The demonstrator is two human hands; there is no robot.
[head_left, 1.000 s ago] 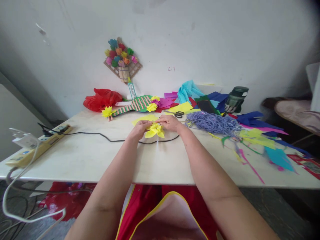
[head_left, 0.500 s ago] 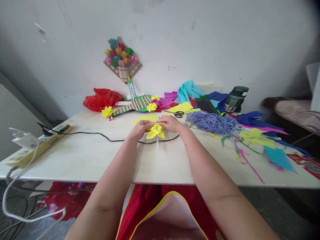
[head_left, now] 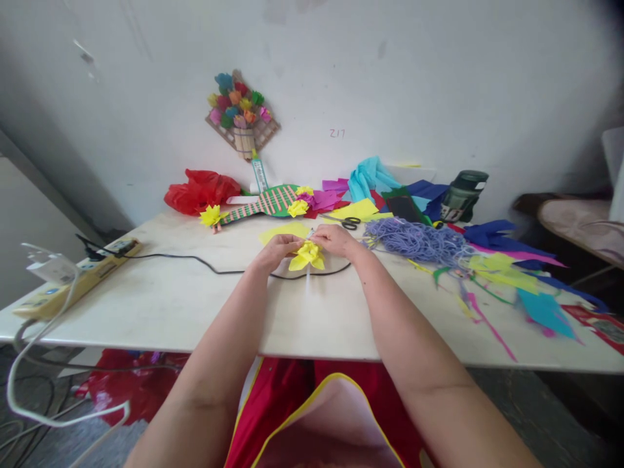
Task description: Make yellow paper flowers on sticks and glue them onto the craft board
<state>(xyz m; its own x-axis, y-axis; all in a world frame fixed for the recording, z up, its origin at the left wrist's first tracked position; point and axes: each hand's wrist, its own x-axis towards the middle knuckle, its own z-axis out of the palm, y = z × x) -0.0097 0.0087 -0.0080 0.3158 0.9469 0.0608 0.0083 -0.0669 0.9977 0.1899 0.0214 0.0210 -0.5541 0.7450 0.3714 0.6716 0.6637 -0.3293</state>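
Observation:
A yellow paper flower is held above the middle of the table, its petals pointing towards me. My left hand pinches it from the left, fingers closed at its back edge. From the right, my right hand pinches at the top of the flower; a small whitish bit shows at its fingertips, too small to name. Below the petals hangs a thin pale strip. A flat yellow paper sheet lies just behind my left hand, and black-handled scissors rest behind my right hand.
A green lute-shaped craft with yellow flowers lies at the back. Purple yarn and coloured paper scraps spread to the right, near a dark bottle. A black cable runs from the power strip beneath the hands.
The flower has shifted very slightly right, and a whitish bit now shows at my right fingertips. Both hands keep their pinch. The whole view has moved a little.

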